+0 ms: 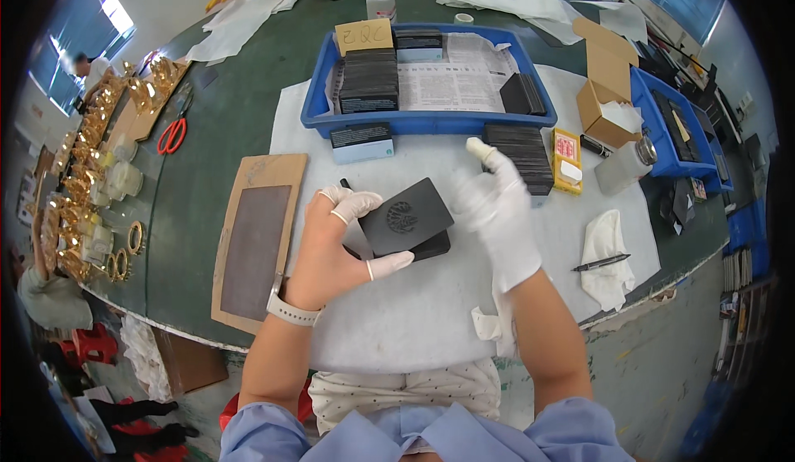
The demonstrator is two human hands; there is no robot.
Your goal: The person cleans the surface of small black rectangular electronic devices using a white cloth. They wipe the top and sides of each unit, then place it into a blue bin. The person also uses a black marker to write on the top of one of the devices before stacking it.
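A left hand (330, 234) with white-capped fingers (391, 265) pinched a flat black rectangular piece (408, 218); the white-gloved right hand (503, 214) blurred beside it, finger position impossible to tell.

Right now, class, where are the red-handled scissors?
In the head view, the scissors lie toward the left on the green table, beside the shiny gold pieces.

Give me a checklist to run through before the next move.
1. Black box held: ok, in the left hand.
2. Emblem facing up: ok.
3. Underside of the box unmarked: cannot tell, hidden.
4. Right hand empty: cannot tell, blurred.
5. White cloth unobstructed: not ok, a black pen lies on it.
6. Red-handled scissors away from both hands: ok, off to the left.
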